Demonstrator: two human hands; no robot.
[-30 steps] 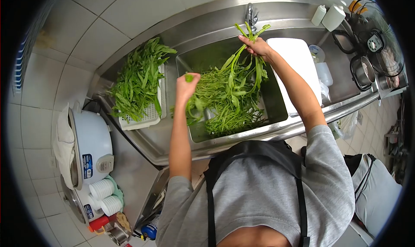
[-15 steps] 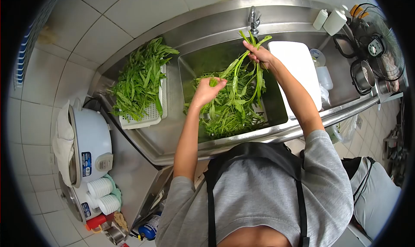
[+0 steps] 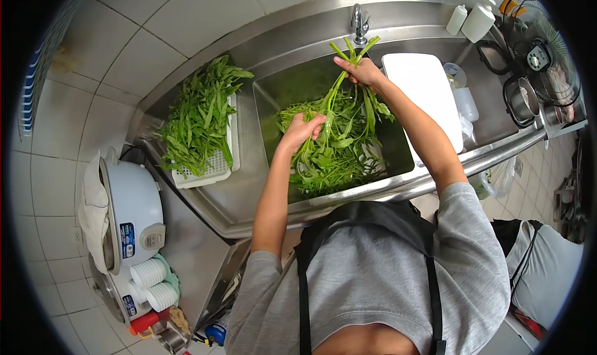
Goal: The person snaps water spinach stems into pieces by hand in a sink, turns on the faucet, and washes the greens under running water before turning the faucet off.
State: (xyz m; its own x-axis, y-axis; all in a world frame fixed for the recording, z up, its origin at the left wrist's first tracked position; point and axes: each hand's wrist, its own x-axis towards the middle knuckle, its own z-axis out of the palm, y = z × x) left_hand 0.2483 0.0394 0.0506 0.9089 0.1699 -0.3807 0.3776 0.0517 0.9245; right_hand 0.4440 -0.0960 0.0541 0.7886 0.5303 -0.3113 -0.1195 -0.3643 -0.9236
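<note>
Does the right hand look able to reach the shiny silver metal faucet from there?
Probably yes, once freed: the faucet stands just beyond the right hand, which grips long green stems whose tips alone poke between.

Both arms (image 3: 425, 127) reach forward, left hand (image 3: 303, 131) curled closed, right hand (image 3: 364, 71) clenched farther out.
</note>
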